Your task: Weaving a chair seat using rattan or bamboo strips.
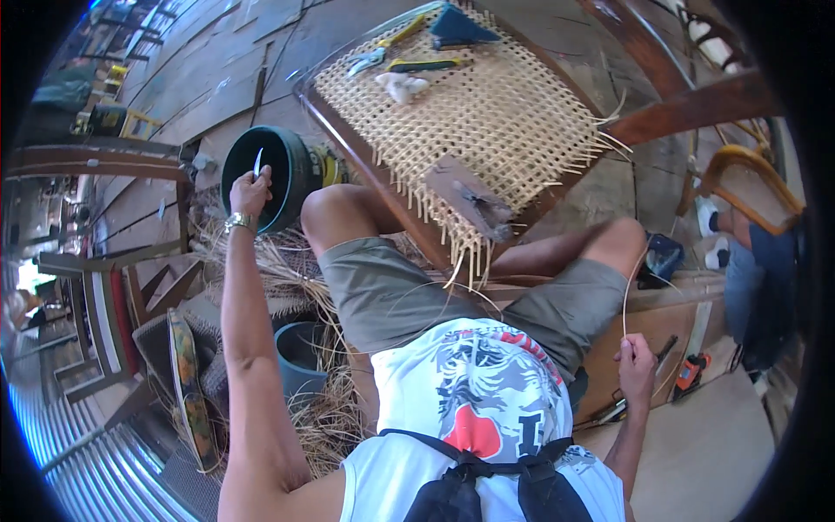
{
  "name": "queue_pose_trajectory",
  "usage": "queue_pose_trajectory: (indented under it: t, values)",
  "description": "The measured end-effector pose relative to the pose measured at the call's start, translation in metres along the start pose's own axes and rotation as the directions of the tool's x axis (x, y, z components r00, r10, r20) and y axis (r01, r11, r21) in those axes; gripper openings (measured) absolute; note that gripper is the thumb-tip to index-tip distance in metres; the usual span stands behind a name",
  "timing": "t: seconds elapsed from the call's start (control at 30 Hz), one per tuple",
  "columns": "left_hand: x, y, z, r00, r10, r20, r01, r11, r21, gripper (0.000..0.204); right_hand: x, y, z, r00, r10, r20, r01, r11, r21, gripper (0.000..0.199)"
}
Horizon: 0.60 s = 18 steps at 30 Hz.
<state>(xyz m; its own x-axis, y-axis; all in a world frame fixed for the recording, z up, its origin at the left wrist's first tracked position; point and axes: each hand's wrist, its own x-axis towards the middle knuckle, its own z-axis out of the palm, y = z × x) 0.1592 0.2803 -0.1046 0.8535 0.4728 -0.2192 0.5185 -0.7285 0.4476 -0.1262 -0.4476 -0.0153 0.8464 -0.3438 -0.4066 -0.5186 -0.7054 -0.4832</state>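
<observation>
At the mouth of a dark green bucket (293, 161), my left hand (250, 195) is closed around a small knife, its pale blade (258, 160) pointing up. Low on the right, my right hand (637, 362) pinches a thin cane strand (624, 300), which loops upward and across my lap. Before my knees lies a woven cane panel (522, 109) on a dark wooden frame (365, 170), loose ends sticking out along its near and right edges. A flat brown board (448, 185) with a dark metal piece rests on its near corner.
Yellow-and-black pliers (426, 64), pale-bladed cutters (369, 61), a blue piece (463, 26) and a white rag (402, 86) lie on the panel. Cane scraps (335, 431) surround a blue bucket (300, 357). An orange-and-black tool (691, 374) lies right; another person's leg (739, 270) shows beyond.
</observation>
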Motion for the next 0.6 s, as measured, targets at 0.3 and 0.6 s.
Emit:
queue_pose_trajectory:
  t: [0.3, 0.6]
  values:
    - [-0.284, 0.168, -0.008, 0.805, 0.536, 0.253, -0.21, 0.657, -0.725, 0.021, 0.014, -0.13, 0.02, 0.825, -0.449, 0.343, 0.478, 0.878, 0.001, 0.015]
    - [-0.256, 0.124, -0.038, 0.601, 0.59, 0.54, -0.565, 0.791, -0.235, 0.015, 0.052, -0.123, 0.006, 0.678, -0.59, 0.439, 0.395, 0.796, 0.459, 0.009]
